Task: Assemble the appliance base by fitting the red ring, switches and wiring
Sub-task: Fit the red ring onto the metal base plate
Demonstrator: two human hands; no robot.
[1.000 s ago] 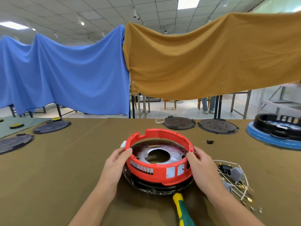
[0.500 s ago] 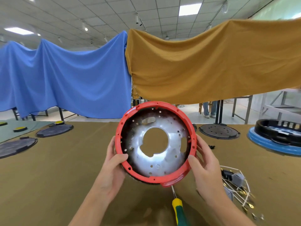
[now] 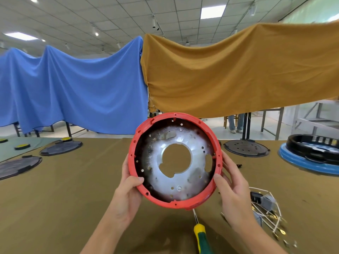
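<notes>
Both hands hold the red plastic ring (image 3: 132, 149) with its silver perforated metal plate (image 3: 190, 182) up off the olive-brown cloth-covered surface (image 3: 64, 198), tilted upright so its open face looks at the camera. The left hand (image 3: 128, 191) grips the lower left rim, thumb curled over the edge. The right hand (image 3: 233, 191) clasps the right rim, fingers behind it and thumb on the front. Below the ring a yellow-and-green-handled screwdriver (image 3: 201, 237) lies on the surface, and near the right hand sits a tangle of white wiring with small switch parts (image 3: 266, 208)
</notes>
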